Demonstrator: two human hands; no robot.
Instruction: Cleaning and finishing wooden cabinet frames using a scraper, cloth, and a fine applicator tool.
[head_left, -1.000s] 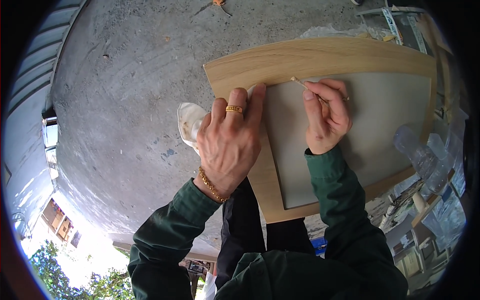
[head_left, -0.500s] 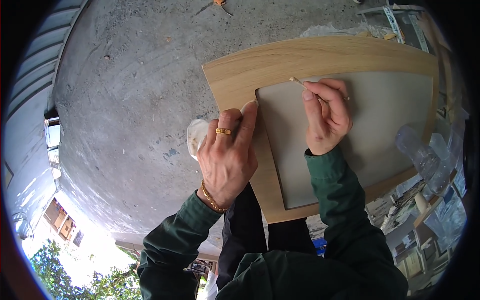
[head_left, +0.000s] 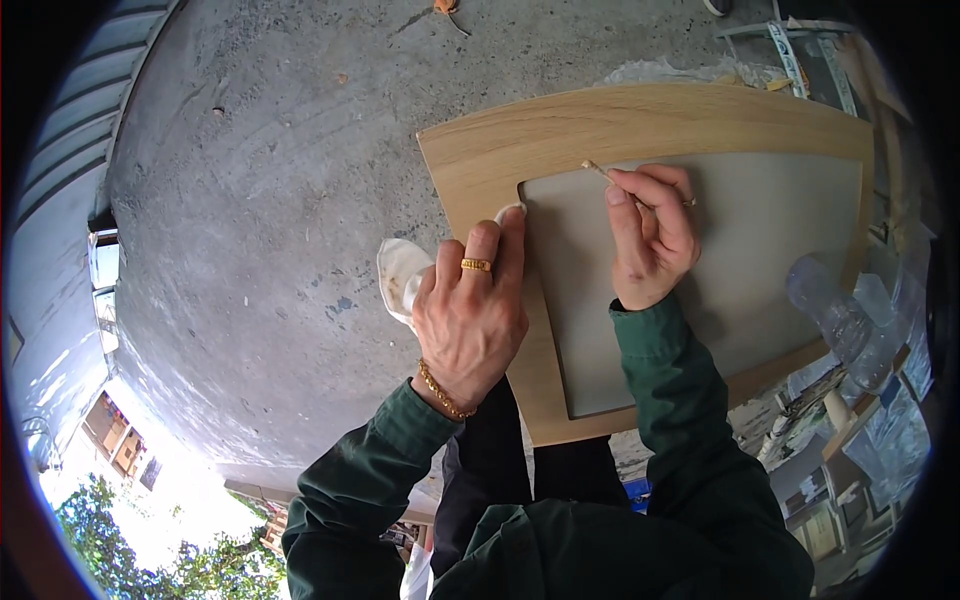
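Observation:
A wood-grain panel (head_left: 640,115) with a grey inset (head_left: 760,230) lies in front of me. My left hand (head_left: 470,310), with a gold ring and bracelet, is closed on a white cloth (head_left: 400,270). Its fingertips press the cloth against the wooden border beside the inset's far left corner. Part of the cloth hangs out to the left, with brownish stains on it. Above the inset, my right hand (head_left: 655,235) pinches a thin stick (head_left: 597,171) with a tan lump at its tip. The stick's rear end is hidden by the fingers.
Grey concrete floor (head_left: 270,200) spreads to the left and far side. A clear plastic bottle (head_left: 825,300) and crumpled plastic wrap (head_left: 895,440) are at the right. A metal-legged stand (head_left: 790,60) stands at the far right, and a dry leaf (head_left: 446,7) lies at the far edge.
My left hand has slid slightly right and down with the cloth, its fingers straighter along the border's inner edge. My right hand holds the stick almost unmoved.

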